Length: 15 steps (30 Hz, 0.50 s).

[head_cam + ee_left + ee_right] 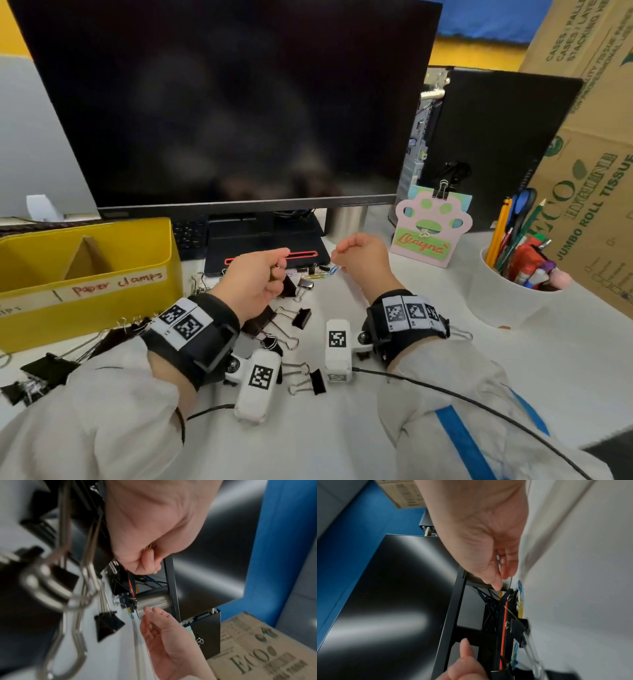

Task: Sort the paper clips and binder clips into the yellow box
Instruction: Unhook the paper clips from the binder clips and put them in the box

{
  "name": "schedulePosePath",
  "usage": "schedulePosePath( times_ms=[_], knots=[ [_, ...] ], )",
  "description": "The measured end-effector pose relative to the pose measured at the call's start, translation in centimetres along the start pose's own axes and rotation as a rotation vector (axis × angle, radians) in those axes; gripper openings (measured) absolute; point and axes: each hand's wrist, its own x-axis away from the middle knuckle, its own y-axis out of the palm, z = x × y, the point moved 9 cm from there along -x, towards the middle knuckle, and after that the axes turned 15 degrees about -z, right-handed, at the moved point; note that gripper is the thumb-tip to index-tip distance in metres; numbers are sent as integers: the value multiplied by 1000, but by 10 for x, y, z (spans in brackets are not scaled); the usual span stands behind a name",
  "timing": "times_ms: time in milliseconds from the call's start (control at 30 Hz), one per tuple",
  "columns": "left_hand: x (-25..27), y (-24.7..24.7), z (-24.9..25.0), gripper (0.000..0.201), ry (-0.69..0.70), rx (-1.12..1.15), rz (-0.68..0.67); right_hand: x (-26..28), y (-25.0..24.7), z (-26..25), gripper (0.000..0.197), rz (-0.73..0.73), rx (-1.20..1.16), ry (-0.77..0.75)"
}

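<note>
Above the desk (342, 428) our left hand (253, 281) clutched paper clips (150, 546); our right hand (363, 257), loosely curled, held nothing; a slack fist could spill them short of the box (102, 301).

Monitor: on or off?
Looks off. The monitor screen is dark all over, showing only faint reflections; no power light visible.

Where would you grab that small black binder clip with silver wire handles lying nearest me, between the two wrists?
Likely by a silver wire handle of the black binder clip. Both loops splay out to its left on the white desk, so come down from above on that side and pinch one; the folded body is smaller.
</note>
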Motion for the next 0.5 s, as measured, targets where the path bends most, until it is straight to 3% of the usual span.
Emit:
schedulePosePath(
  times_ms=[67, 167, 233, 300, 367, 500],
  knots=[
    [-2, 4, 10, 23, 17, -247, 12, -2, 9, 3, 21, -56, 36, -20],
    [-10, 23, 30, 26, 139, -857, 8, -1, 16, 7, 23, -110, 81, -59],
    [-17, 38, 35, 19, 181, -1112, -19, -2, 20, 7, 22, -134, 124, -72],
    [-27, 51, 32, 12, 127, -1294, -51, -4, 21, 5, 20, -141, 145, -91],
    [-34, 57, 27, 18, 49, -1471, -43, -7, 18, 5, 20, -117, 180, -85],
    [-42, 54, 28, 20, 31, -1513, 10, -7, 11, 8, 20, -79, 114, -47]
  ],
)
